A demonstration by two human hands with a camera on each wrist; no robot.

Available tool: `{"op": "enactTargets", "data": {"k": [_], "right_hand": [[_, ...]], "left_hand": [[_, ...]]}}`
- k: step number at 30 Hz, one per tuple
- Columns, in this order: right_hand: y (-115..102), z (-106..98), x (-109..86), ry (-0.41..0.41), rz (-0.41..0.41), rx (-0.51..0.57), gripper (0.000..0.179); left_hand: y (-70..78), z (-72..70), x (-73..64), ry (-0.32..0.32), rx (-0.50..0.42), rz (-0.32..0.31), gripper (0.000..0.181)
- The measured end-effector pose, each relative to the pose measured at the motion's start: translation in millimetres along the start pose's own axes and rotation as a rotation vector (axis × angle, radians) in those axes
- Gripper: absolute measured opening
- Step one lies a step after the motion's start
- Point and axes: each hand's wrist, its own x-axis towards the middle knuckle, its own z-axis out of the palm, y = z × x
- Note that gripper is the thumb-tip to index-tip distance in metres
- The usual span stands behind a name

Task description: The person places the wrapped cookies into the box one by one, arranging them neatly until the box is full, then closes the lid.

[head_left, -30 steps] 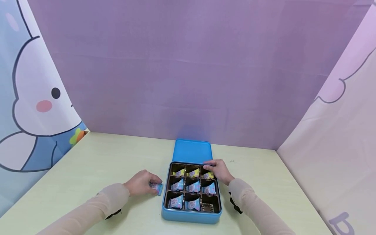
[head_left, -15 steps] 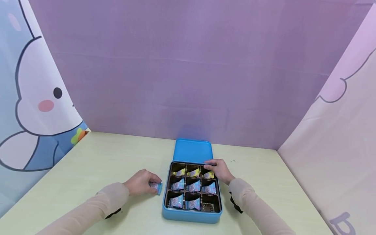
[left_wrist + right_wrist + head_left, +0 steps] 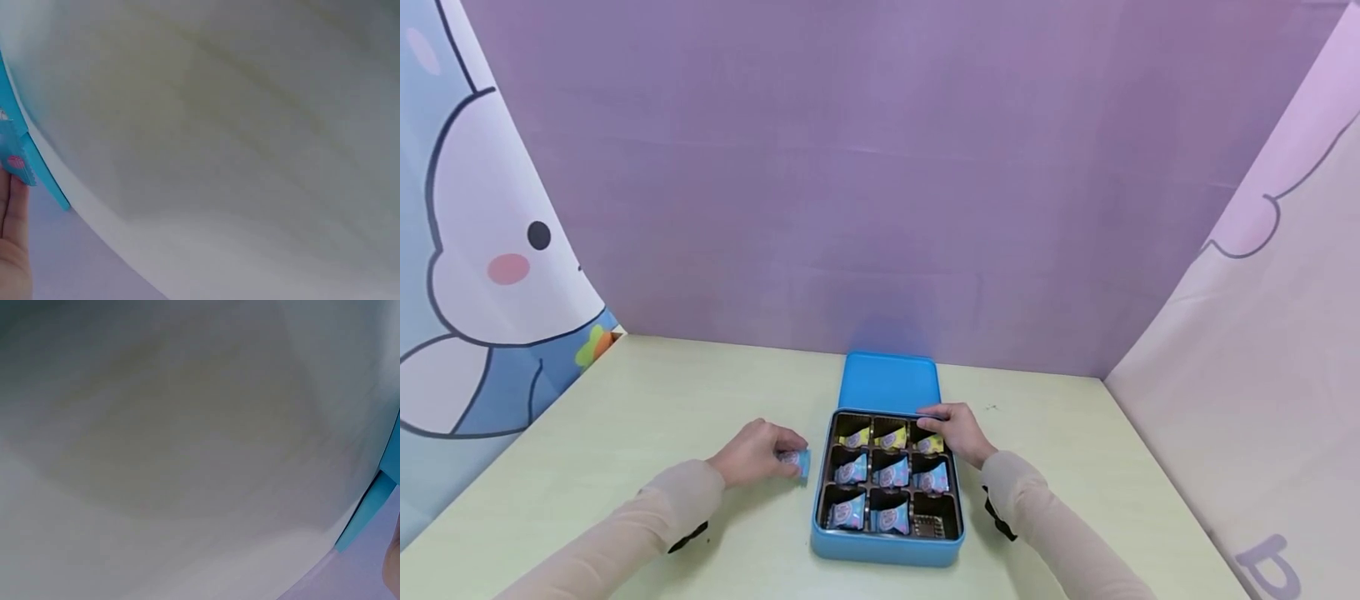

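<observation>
My left hand pinches a small blue wrapped candy between thumb and fingers, just left of the tin. In the left wrist view, the candy's wrapper shows a pink print by the fingertips. A blue rectangular tin stands before me with a brown divided insert. Its back row has yellow-wrapped candies; blue-wrapped candies fill the middle row and two front compartments. The front right compartment shows its bare ribbed floor. At the tin's far right corner, my right hand grips the rim.
Behind the tin lies its blue lid, close to the purple backdrop. Pale table surface extends to both sides. Printed cloth hangs on the left, and another cloth panel on the right.
My left hand has shifted slightly upward in the head view with the blue candy in its fingers. The right hand stays at the tin's corner.
</observation>
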Motion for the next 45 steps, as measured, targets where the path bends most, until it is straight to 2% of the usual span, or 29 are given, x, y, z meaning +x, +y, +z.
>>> {"op": "enactTargets", "data": {"k": [5, 13, 19, 22, 30, 35, 45], "right_hand": [[6.0, 1.5, 2.2, 0.0, -0.009, 0.001, 0.022], [10.0, 1.1, 4.4, 0.0, -0.003, 0.001, 0.022], [10.3, 2.2, 4.0, -0.01, -0.005, 0.01, 0.023], [11.2, 2.8, 5.2, -0.012, -0.006, 0.01, 0.022], [11.6, 3.2, 7.0, -0.007, -0.002, 0.004, 0.024], [12.1, 2.8, 6.0, 0.0, 0.003, 0.012, 0.023], [13.2, 3.5, 7.3, 0.001, 0.0, 0.006, 0.023]], "left_hand": [[4.6, -3.7, 1.4, 0.04, -0.001, -0.016, 0.036], [17.9, -1.9, 3.6, 0.179, -0.001, -0.076, 0.034], [29.3, -2.1, 3.4, 0.21, -0.015, -0.129, 0.034], [35.4, -2.7, 2.9, 0.218, -0.006, -0.111, 0.034], [53.8, -2.3, -1.9, 0.225, 0.022, -0.009, 0.034], [62.6, 1.0, -1.4, 0.218, 0.021, 0.017, 0.033], [79.9, 9.7, -1.2, 0.119, -0.029, 0.081, 0.036]]}}
